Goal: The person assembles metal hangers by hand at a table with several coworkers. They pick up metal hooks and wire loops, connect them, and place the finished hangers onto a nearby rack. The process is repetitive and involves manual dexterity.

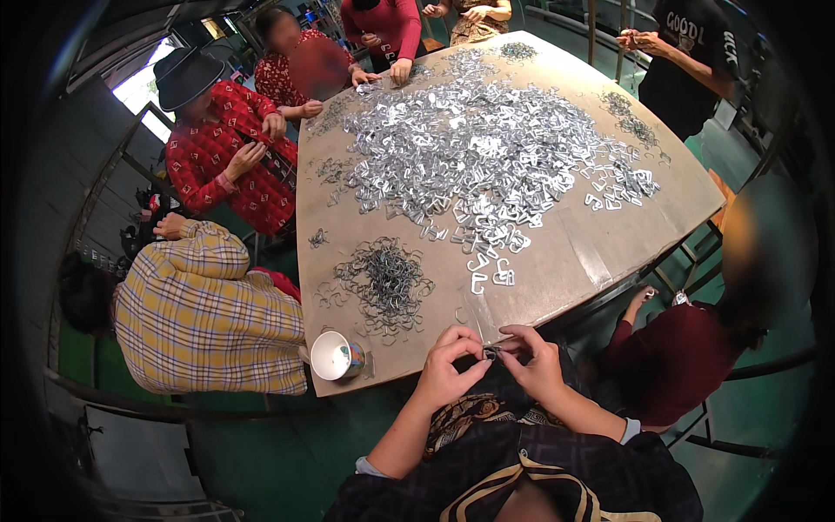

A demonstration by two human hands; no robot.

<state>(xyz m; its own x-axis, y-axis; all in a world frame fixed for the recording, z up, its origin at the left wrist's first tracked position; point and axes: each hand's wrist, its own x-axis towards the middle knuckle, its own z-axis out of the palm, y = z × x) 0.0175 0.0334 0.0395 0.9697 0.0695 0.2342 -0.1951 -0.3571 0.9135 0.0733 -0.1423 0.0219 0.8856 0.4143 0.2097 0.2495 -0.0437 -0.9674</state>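
At the near edge of the table, my left hand (452, 367) and my right hand (534, 369) meet with bent fingers. Between their fingertips is a small metal hook (490, 351), mostly covered, so its exact shape is hard to see. Both hands are closed on it. Just beyond them lie a few loose flat silver hooks (477, 277), at the tip of a large heap of silver hooks (470, 143). To the left of my hands is a pile of thin, dark bent wire clips (390, 283).
A white paper cup (330, 356) stands at the table's near left corner. Smaller wire clip piles (631, 120) lie along the brown tabletop (557, 300). Several people surround the table; one in yellow plaid (204, 309) is at left, another in dark red (665, 365) at right.
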